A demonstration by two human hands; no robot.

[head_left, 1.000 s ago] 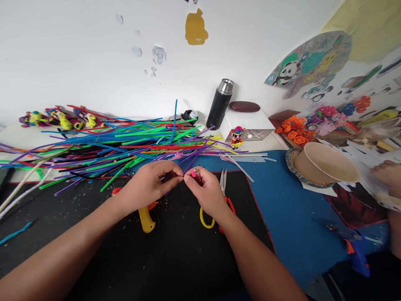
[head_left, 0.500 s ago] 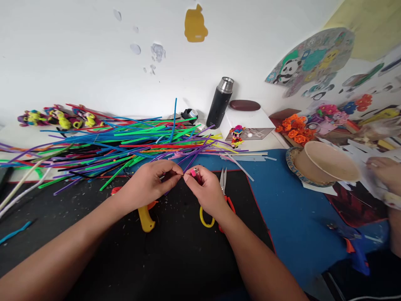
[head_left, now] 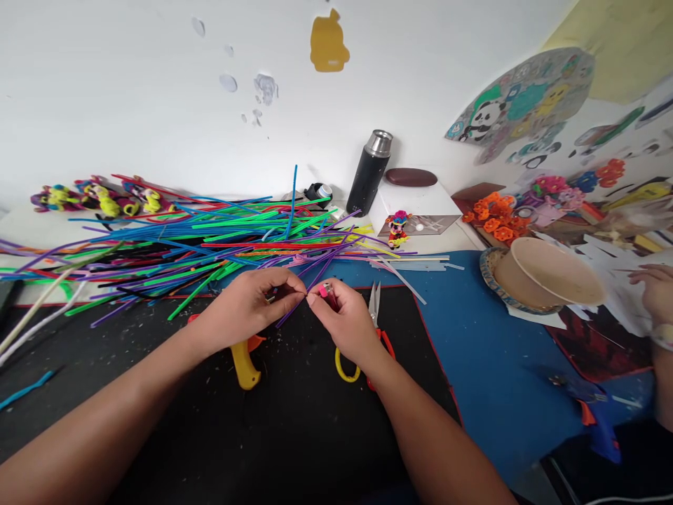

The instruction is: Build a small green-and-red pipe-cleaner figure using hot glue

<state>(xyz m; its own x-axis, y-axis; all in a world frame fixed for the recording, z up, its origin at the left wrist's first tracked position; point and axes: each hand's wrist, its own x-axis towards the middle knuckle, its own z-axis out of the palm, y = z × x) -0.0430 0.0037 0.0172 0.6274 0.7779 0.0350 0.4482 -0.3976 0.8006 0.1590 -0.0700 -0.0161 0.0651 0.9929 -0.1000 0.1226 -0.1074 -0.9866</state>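
My left hand [head_left: 247, 308] and my right hand [head_left: 344, 319] meet fingertip to fingertip above a black mat [head_left: 273, 414]. Both are pinched closed on a thin purple pipe cleaner [head_left: 294, 308] that runs down between them. My right hand also holds a small red and pink object [head_left: 327, 291] against its fingers. Just behind my hands lies a big spread of coloured pipe cleaners [head_left: 179, 245].
Scissors [head_left: 371, 330] with a yellow and a red loop lie under my right hand. A yellow-handled tool [head_left: 242, 365] lies under my left. A black flask [head_left: 371, 172], a white box [head_left: 415, 203], a paper bowl [head_left: 547, 277] and another person's hand [head_left: 655, 291] are to the right.
My hands stay pinched together and have hardly moved. The other person's hand at the right edge has shifted slightly upward over the paper.
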